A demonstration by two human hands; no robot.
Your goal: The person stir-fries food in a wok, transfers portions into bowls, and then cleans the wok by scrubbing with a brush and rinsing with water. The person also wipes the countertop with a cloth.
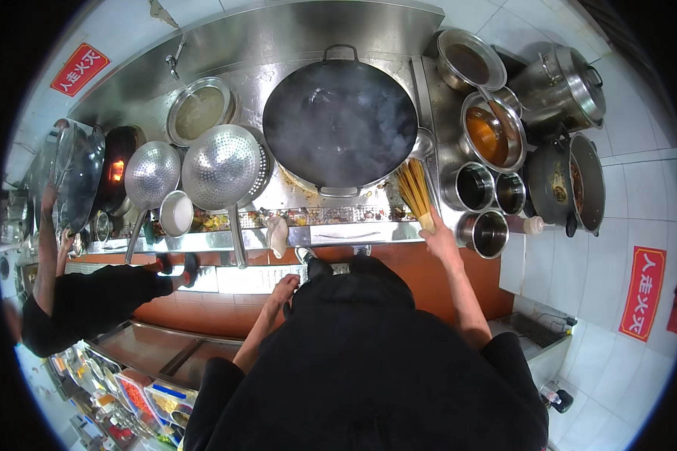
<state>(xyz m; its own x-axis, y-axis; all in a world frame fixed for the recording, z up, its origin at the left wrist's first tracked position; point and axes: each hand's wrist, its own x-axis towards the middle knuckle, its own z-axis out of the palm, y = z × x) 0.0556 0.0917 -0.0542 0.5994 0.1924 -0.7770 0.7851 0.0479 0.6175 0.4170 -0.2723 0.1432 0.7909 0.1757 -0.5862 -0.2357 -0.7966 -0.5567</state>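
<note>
My right hand (441, 239) grips the pale bound end of a bamboo wok brush (414, 187). Its bristles point away from me, at the near right side of a large black wok (338, 121). Smoke or steam drifts over the wok, and its inside looks dark with a few shiny spots. Just past the bristles, the bowl of a metal ladle (423, 144) rests beside the wok. My left hand (285, 288) hangs low by my waist with curled fingers, and nothing shows in it. A whitish crumpled cloth (277, 237) hangs on the stove's front edge.
Left of the wok are a large perforated strainer (221, 166), a smaller one (152, 172), a white-filled cup (176, 213) and a water basin (198, 110) under a tap. Right stand a bowl of orange liquid (488, 135), several metal pots and a stockpot (558, 90). Another person (101, 299) works far left.
</note>
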